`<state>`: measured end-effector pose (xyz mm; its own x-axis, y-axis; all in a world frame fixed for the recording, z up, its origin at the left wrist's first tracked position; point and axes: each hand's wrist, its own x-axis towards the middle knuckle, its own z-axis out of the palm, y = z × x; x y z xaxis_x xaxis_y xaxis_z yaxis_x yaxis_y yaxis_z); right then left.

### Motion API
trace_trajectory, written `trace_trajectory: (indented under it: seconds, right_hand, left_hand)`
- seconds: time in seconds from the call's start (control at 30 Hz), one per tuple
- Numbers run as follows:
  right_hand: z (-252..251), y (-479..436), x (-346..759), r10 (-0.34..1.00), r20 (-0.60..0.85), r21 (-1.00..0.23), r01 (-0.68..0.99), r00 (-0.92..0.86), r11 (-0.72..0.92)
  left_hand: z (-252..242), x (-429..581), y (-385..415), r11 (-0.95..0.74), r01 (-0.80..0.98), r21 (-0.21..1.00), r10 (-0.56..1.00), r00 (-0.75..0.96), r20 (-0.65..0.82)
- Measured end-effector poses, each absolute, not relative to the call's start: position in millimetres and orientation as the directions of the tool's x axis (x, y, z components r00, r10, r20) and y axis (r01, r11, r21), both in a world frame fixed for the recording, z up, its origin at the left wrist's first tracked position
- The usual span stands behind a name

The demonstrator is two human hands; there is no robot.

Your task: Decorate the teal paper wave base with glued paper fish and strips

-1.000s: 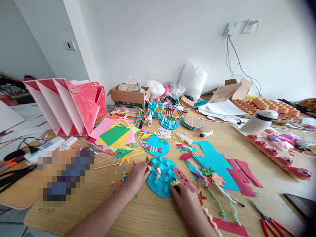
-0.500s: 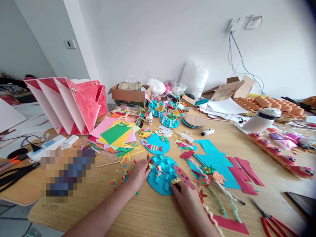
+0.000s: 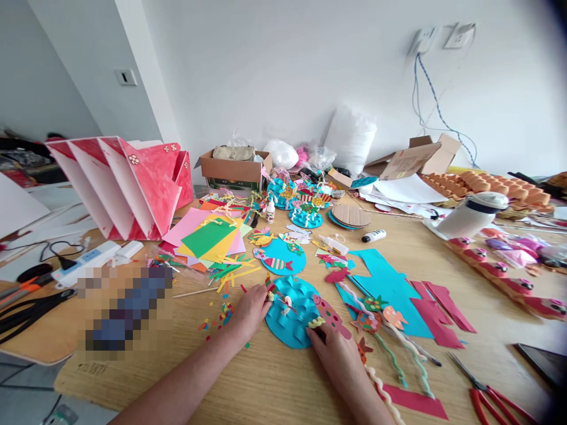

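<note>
A round blue disc [image 3: 290, 336] with raised, wavy blue paper strips lies on the table between my hands. My left hand [image 3: 252, 310] is closed at its left edge, fingertips pinched beside a small striped paper fish [image 3: 271, 285] and a bit of cream yarn. My right hand [image 3: 334, 354] grips the right edge, its thumb beside a short cream twisted yarn [image 3: 316, 322]. A pink spotted paper fish [image 3: 330, 313] spans that edge just above the right fingers. Another cream yarn piece [image 3: 287, 304] sits near the disc's middle. The undersides of both grips are hidden.
Beyond lies a flat blue disc [image 3: 287, 251] with paper fish. Coloured paper sheets [image 3: 208, 239] and scraps are at left; blue paper [image 3: 390, 283], yarn-tailed fish [image 3: 367, 321] and red-handled scissors [image 3: 481, 392] at right. Glue bottles [image 3: 270, 211] and finished discs [image 3: 305, 218] stand farther back.
The view has shifted very slightly. Both hands stay at the disc's edges, and nothing has visibly been taken up or let go.
</note>
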<state>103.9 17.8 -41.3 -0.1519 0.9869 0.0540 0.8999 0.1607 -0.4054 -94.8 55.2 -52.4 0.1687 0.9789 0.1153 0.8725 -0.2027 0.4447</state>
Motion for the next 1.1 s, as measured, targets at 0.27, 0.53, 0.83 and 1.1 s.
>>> trace_trajectory:
  seconds: [0.27,0.53,0.83,1.1]
  right_hand:
    - [-34,17,102,0.991,0.024,-0.378,0.916,-0.135,0.134]
    - [-33,17,102,0.988,0.017,-0.393,0.908,-0.15,0.145]
    - [-34,17,102,0.985,0.07,-0.387,0.905,-0.161,0.175]
    - [-36,18,103,0.984,0.086,-0.379,0.909,-0.155,0.176]
  left_hand:
    - [-54,-95,56,-0.228,0.878,0.422,0.973,0.193,0.124]
    - [-49,-92,55,-0.218,0.874,0.435,0.976,0.192,0.103]
    - [-49,-93,56,-0.203,0.87,0.448,0.979,0.181,0.092]
    - [-50,-92,56,-0.206,0.872,0.445,0.979,0.182,0.097]
